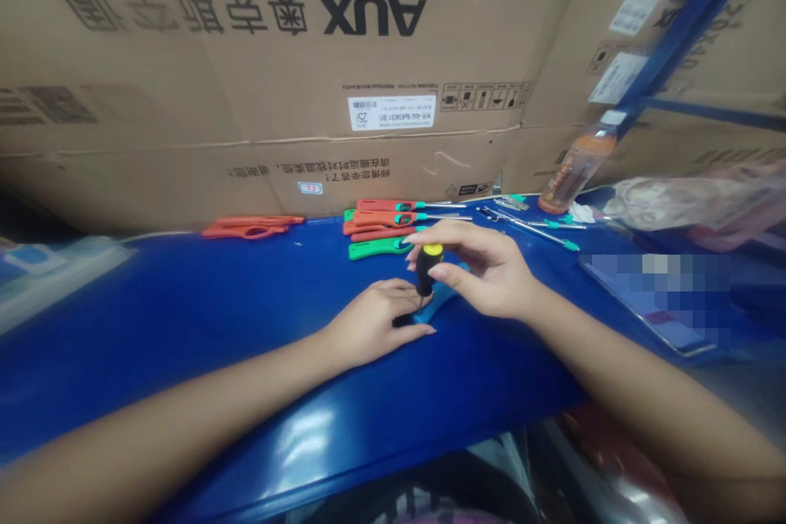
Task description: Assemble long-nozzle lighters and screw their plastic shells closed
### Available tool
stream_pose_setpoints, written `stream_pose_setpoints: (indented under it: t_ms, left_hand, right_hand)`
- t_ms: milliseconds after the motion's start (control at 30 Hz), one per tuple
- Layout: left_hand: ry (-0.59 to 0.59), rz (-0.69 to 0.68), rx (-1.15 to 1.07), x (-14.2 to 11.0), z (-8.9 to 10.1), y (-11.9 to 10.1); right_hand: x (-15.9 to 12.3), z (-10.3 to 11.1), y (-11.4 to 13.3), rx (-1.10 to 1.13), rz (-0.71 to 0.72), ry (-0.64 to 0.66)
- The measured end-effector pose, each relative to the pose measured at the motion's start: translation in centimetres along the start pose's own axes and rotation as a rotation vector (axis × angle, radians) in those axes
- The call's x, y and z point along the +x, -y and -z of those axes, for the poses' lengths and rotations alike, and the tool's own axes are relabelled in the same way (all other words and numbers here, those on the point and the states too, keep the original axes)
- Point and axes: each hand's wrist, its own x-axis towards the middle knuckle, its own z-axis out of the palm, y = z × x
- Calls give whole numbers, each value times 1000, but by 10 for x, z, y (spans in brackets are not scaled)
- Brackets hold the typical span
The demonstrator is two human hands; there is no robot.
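**Screwdriver (428,268) stood upright at a blue handle (439,301)**

My right hand's (485,266) grip was clamped on the screwdriver, shaft down at the blue handle's near-left end. My left hand (374,323) lay against that end on the counter (246,327); I could not tell whether its grip was closed. Beyond lay a green lighter (376,248) and orange-red ones (374,219), with an orange-red pile (251,227) to the left and a bottle (580,164) far right.

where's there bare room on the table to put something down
Widest bare patch of table: between left arm, plastic and orange handles. A smaller one lies between left arm and right arm. Crowded: behind the right hand, with lighters, and around the bottle.
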Motion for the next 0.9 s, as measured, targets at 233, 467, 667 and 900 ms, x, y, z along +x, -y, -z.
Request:
stream_pose_setpoints:
  t_ms: [233, 467, 667, 900]
  left_hand:
    - [34, 2, -3, 2, 2, -2]
    - [-39, -20, -7, 1, -2, 1]
    - [-10, -9, -8, 1, 0, 0]
    - [4, -28, 12, 1, 1, -1]
  right_hand:
    - [3, -10, -4, -292, 95, -134]
    - [-5, -4, -14, -258, 8, -171]
    - [-8, -4, -5, -58, -44, -8]
    - [-5, -6, -8, -67, -36, -75]
